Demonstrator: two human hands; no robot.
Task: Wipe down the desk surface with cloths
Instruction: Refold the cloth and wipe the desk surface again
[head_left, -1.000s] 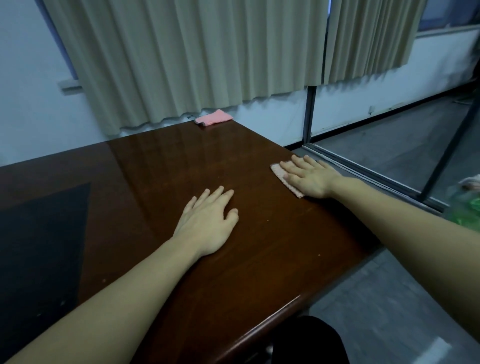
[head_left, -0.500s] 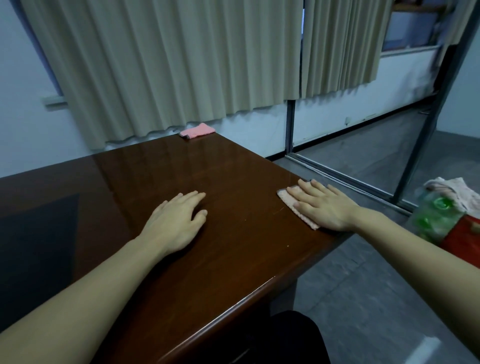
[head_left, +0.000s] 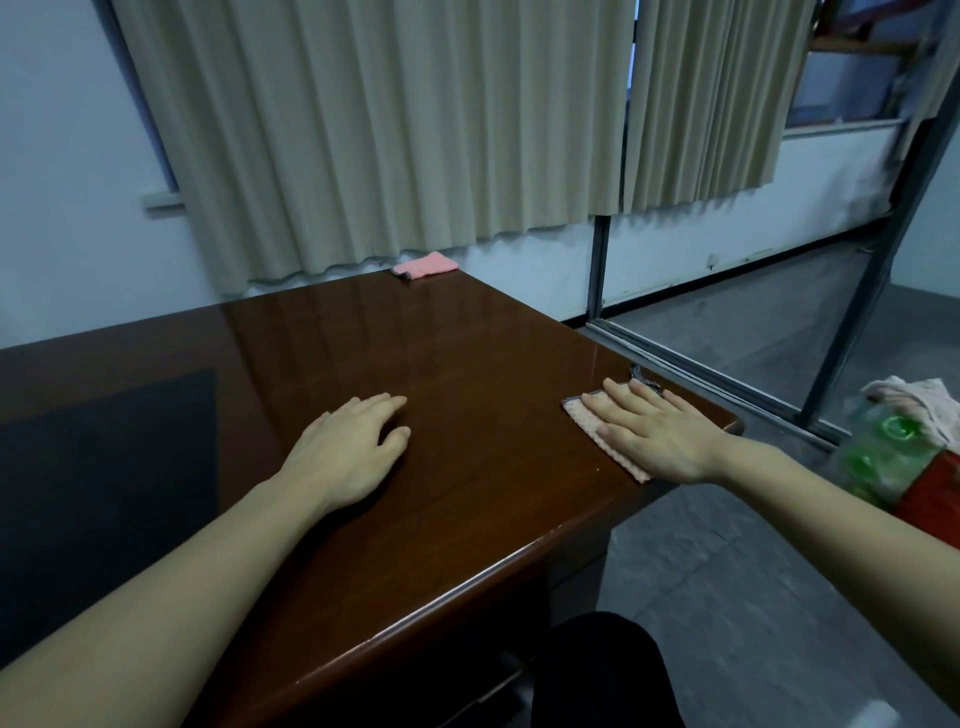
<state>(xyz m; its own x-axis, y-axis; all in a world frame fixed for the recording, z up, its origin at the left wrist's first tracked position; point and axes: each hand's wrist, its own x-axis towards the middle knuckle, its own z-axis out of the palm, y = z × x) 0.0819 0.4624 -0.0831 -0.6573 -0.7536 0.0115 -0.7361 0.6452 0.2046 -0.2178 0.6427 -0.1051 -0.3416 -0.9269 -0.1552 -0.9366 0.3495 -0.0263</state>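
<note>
Two hands lay flat on the glossy brown desk (head_left: 467, 332), and only one of them had a cloth under it. Furthest left, a dark inset panel (head_left: 104, 493) filled the desktop corner, its near part covered by the left forearm. The left hand (head_left: 348, 449) rested bare on the wood with fingers loosely spread, gripping nothing and apparently only bracing. Further back, at the desk's far edge just below the beige curtain (head_left: 395, 130), a folded pink cloth (head_left: 426, 265) sat untouched. To the right, the right hand (head_left: 649, 436) pressed its straight fingers down on a pale wiping cloth (head_left: 589, 426) close to the desk's right-hand edge, palm covering most of it; a darker patterned corner peeked out past the fingertips.

Judging progress was hard: the surface shone all over and showed no wet trail or wiped band, so how much had been covered could not be told. With the cloth out at the right-hand edge, the wide middle and left seemed likely still to need passes.

At the far right, a green plastic bottle (head_left: 883, 457), a red object and a bundled rag were blurred and cut off by the frame.
</note>
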